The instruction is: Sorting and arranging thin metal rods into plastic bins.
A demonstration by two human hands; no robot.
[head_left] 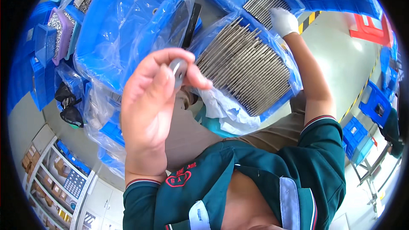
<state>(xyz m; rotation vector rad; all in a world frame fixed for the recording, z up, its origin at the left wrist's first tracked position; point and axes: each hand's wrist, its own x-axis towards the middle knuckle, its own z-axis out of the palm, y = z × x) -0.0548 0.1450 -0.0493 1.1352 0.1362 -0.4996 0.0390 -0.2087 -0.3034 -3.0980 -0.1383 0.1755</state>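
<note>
Grey disc (178, 70) pinched by left hand (147, 100), left of rod bin (294, 81); right hand (284, 22) beyond, grip indeterminable; drop risked if pinch is slackened.

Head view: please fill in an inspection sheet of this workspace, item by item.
Surface: no tabletop made out; blue plastic-lined bins fill the work area.
Job's things: blurred grey piece with dark spots; metal rods in the lower bin, shorter-looking rods in the upper.
Clutter: crumpled white sheet by the lower bin; pink basket of small shiny parts.
Grippers: bare left hand pinches the piece; white-gloved right hand at the upper rods, grip unclear.
Cables: nothing seen.
Surroundings: pale floor, white shelving with boxes.
</note>
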